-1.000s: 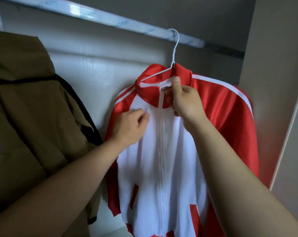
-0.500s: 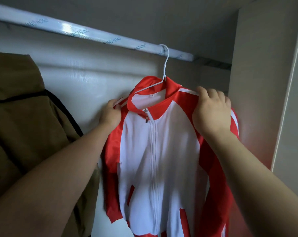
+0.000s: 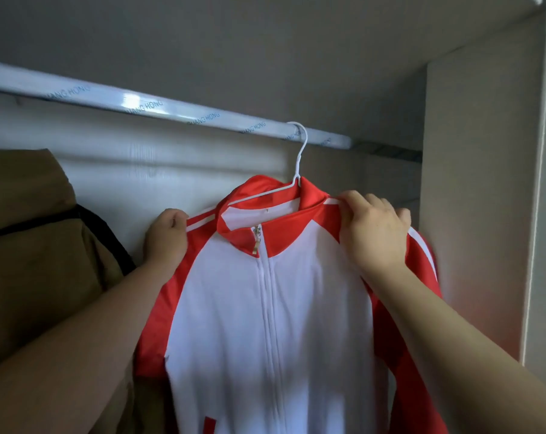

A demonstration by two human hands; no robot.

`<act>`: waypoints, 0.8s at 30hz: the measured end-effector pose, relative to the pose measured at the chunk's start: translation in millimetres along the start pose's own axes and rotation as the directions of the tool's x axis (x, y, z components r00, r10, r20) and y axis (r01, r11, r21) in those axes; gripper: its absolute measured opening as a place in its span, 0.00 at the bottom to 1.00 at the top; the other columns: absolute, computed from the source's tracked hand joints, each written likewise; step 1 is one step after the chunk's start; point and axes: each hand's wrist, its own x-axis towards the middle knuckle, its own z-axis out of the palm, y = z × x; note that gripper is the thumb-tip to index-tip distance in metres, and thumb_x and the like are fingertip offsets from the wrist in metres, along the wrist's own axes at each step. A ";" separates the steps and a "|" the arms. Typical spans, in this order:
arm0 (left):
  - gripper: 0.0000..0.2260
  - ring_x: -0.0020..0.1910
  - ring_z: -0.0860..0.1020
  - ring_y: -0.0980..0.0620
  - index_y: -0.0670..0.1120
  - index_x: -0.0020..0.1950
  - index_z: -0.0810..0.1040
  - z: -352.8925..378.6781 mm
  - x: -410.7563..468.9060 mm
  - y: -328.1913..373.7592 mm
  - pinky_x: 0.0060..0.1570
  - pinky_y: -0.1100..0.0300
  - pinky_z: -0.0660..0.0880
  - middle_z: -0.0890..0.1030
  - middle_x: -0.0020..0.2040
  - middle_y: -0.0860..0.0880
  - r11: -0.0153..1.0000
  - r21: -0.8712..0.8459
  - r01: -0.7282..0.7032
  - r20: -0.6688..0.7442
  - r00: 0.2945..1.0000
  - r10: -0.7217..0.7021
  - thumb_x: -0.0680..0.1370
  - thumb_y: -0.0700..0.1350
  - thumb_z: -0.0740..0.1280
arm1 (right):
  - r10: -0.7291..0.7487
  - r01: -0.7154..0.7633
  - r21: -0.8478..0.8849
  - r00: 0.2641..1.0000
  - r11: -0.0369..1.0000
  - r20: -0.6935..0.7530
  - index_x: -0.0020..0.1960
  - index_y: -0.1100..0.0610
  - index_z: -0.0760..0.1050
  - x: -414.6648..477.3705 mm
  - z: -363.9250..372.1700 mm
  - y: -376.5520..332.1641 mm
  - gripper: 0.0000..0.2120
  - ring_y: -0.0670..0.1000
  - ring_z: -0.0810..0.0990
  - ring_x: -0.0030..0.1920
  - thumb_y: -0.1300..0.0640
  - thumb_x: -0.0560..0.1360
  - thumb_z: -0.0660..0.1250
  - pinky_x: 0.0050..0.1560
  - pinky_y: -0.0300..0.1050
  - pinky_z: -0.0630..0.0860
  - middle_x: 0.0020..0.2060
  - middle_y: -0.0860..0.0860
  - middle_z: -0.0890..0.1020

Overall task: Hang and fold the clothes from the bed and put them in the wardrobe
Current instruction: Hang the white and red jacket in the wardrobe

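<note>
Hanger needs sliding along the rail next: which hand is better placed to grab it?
Right, probably: the right hand pinches the jacket shoulder close beside the hanger neck; the left hand grips the farther shoulder.

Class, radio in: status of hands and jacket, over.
Left hand, right hand each grip a shoulder. Red-and-white jacket on white hanger, hooked over rail. Brown coat alongside.

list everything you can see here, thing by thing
track jacket: one, red and white, zipped, on the hanger, centre
hanger: one, white wire, hooked over the rail
rail: one, white with printed wrap, across the top of the wardrobe
coat: one, olive-brown with black trim, hanging at left
wardrobe side panel: one, beige, right
left hand: one, grips the jacket's shoulder on the left of the view
right hand: one, fingers curled over the other shoulder
</note>
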 end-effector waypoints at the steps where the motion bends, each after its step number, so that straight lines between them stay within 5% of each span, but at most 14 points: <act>1: 0.10 0.45 0.77 0.44 0.49 0.42 0.76 -4.2 4.0 2.9 0.44 0.55 0.70 0.79 0.41 0.49 1.000 0.001 -0.005 -0.007 1.000 0.005 0.79 0.47 0.58 | 0.021 -0.022 0.049 0.999 0.999 0.026 0.59 0.48 0.79 -1.8 1.8 -1.2 0.12 0.59 0.78 0.51 0.57 0.81 0.60 0.50 0.52 0.60 0.46 0.53 0.82; 7: 0.13 0.45 0.76 0.38 0.45 0.37 0.74 -17.0 29.9 35.3 0.46 0.49 0.72 0.77 0.38 0.44 0.998 0.065 -0.018 0.049 0.999 0.015 0.78 0.47 0.56 | 0.129 -0.154 0.251 0.985 0.956 0.111 0.58 0.47 0.79 -6.4 16.1 -3.5 0.12 0.56 0.78 0.54 0.53 0.84 0.57 0.52 0.50 0.57 0.48 0.49 0.82; 10: 0.12 0.50 0.77 0.38 0.41 0.45 0.79 -17.3 41.9 46.0 0.55 0.46 0.74 0.81 0.47 0.41 0.993 0.119 -0.004 0.074 0.997 -0.005 0.81 0.42 0.57 | 0.158 -0.211 0.328 0.971 0.921 0.180 0.56 0.46 0.79 -3.9 25.2 -5.8 0.11 0.55 0.79 0.54 0.53 0.84 0.58 0.55 0.50 0.61 0.48 0.47 0.84; 13: 0.14 0.48 0.76 0.36 0.39 0.42 0.77 -15.9 46.5 55.6 0.51 0.47 0.73 0.79 0.43 0.39 0.990 0.138 -0.004 0.139 0.990 -0.015 0.82 0.42 0.56 | 0.163 -0.231 0.391 0.966 0.891 0.199 0.55 0.48 0.79 -5.0 28.6 -7.7 0.10 0.55 0.80 0.54 0.53 0.84 0.59 0.62 0.55 0.69 0.48 0.46 0.84; 16: 0.15 0.47 0.75 0.41 0.48 0.36 0.73 -19.6 50.7 54.7 0.50 0.51 0.72 0.76 0.38 0.48 0.986 0.158 0.056 0.249 0.964 -0.094 0.83 0.43 0.59 | 0.157 -0.227 0.383 0.966 0.895 0.205 0.55 0.50 0.79 -4.3 29.8 -5.4 0.10 0.57 0.80 0.55 0.52 0.84 0.59 0.63 0.59 0.71 0.49 0.48 0.85; 18: 0.14 0.49 0.74 0.45 0.53 0.37 0.72 -25.2 50.3 53.4 0.52 0.55 0.72 0.74 0.38 0.53 0.985 0.118 0.124 0.267 0.952 -0.151 0.83 0.47 0.62 | 0.143 -0.217 0.396 0.968 0.892 0.207 0.55 0.52 0.79 -4.7 28.7 -3.0 0.10 0.57 0.81 0.54 0.52 0.84 0.60 0.61 0.58 0.72 0.50 0.50 0.85; 21: 0.19 0.50 0.79 0.40 0.40 0.44 0.80 -31.6 44.1 45.0 0.53 0.52 0.74 0.81 0.45 0.41 0.969 0.131 0.208 0.262 0.936 -0.237 0.82 0.54 0.61 | 0.136 -0.225 0.422 0.963 0.878 0.231 0.51 0.54 0.80 -1.7 27.2 3.1 0.11 0.58 0.81 0.51 0.52 0.83 0.61 0.55 0.54 0.75 0.47 0.52 0.85; 24: 0.30 0.52 0.81 0.40 0.41 0.53 0.82 -36.9 34.7 36.1 0.60 0.47 0.77 0.83 0.51 0.41 0.935 0.113 0.335 0.272 0.895 -0.353 0.78 0.67 0.59 | 0.157 -0.258 0.429 0.954 0.866 0.257 0.41 0.53 0.76 2.2 27.5 9.5 0.15 0.57 0.78 0.43 0.50 0.83 0.61 0.43 0.49 0.71 0.36 0.49 0.81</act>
